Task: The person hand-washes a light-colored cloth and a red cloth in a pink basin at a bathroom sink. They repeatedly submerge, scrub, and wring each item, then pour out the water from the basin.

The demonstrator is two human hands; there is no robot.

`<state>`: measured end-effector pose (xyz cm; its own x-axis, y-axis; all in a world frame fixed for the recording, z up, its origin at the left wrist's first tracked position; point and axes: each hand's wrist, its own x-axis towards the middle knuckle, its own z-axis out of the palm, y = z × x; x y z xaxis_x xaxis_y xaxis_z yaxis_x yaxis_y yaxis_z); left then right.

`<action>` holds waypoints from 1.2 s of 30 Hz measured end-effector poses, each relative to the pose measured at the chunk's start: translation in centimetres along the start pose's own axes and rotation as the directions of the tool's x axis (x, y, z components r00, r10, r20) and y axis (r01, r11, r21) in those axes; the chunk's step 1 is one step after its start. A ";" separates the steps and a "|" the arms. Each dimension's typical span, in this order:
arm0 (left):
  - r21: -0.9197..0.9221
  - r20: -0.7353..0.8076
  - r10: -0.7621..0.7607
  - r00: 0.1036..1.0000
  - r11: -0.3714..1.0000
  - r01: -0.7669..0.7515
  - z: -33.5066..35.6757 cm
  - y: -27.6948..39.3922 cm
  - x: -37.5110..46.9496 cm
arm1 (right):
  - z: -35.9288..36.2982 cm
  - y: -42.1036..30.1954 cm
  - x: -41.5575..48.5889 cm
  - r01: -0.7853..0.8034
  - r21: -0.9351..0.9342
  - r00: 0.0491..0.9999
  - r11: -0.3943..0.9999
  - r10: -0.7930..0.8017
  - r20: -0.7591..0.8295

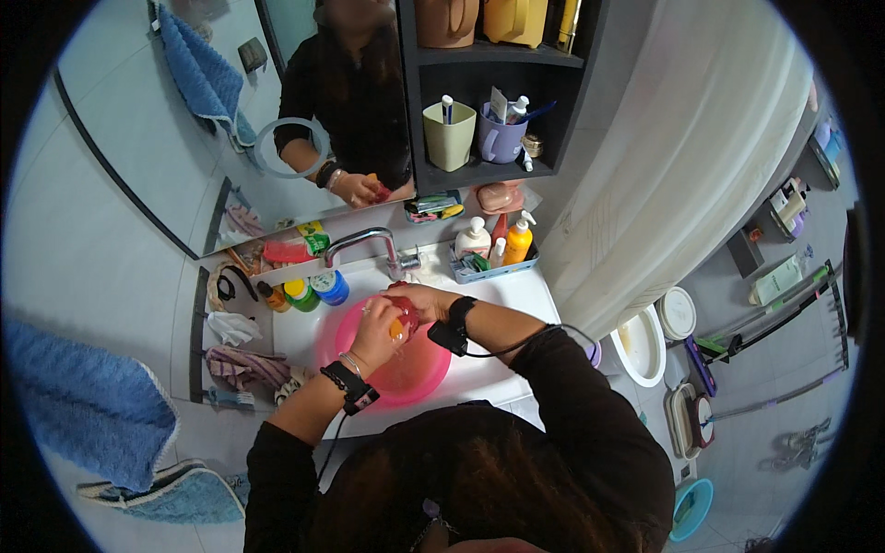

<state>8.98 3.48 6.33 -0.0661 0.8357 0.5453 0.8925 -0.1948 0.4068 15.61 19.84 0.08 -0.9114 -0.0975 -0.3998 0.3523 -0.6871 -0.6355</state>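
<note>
My left hand (377, 332) presses a small orange piece (396, 328) against a wet-looking red object (409, 312); what either item is cannot be told. My right hand (425, 301) grips the red object from its far right side, with part of it hidden by the fingers. Both hands are close together over a pink plastic basin (442, 370) that stands in the white washbasin (498, 332) and holds cloudy water. Behind them, the chrome faucet (363, 235) has its spout to the left of the hands. Each wrist bears a black strap with a small device and a cable.
Bottles with colored caps (301, 294) stand at the washbasin's back left. A blue tray (494, 273) with pump bottles is at its back right. A mirror (332, 83) and a dark shelf (484, 180) with cups rise behind. A white curtain (657, 152) hangs on the right.
</note>
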 end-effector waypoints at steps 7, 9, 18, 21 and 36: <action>0.149 0.288 0.530 0.798 0.798 -0.584 -1.0 -1.0 -0.8 | 1.9 -0.1 -2.3 -0.188 -0.057 0.970 0.981 0.194 0.144; 0.127 0.289 0.610 0.738 0.740 -0.661 -1.4 -1.2 -0.8 | 2.1 0.8 -3.0 -0.235 -0.005 0.961 0.972 0.233 0.146; -0.348 -0.034 -0.329 0.944 0.889 0.297 -0.8 -1.1 -3.8 | 3.2 2.2 -3.8 0.390 -0.002 0.855 0.921 -0.363 -0.370; -0.827 0.325 -0.641 0.695 0.165 0.538 0.7 -2.5 -5.0 | 3.8 1.9 -3.7 0.437 0.035 0.854 0.899 -0.402 -0.330; -0.433 0.566 -0.386 0.728 0.612 0.662 1.3 -0.6 -1.3 | 1.7 3.2 -0.5 0.251 -0.752 0.769 0.609 -0.597 -0.227</action>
<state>9.10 3.18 4.48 -0.1405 0.9745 -0.1751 0.3091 0.2112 0.9273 16.79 16.45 -0.61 -0.8631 0.4989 -0.0781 0.1459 0.0983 -0.9844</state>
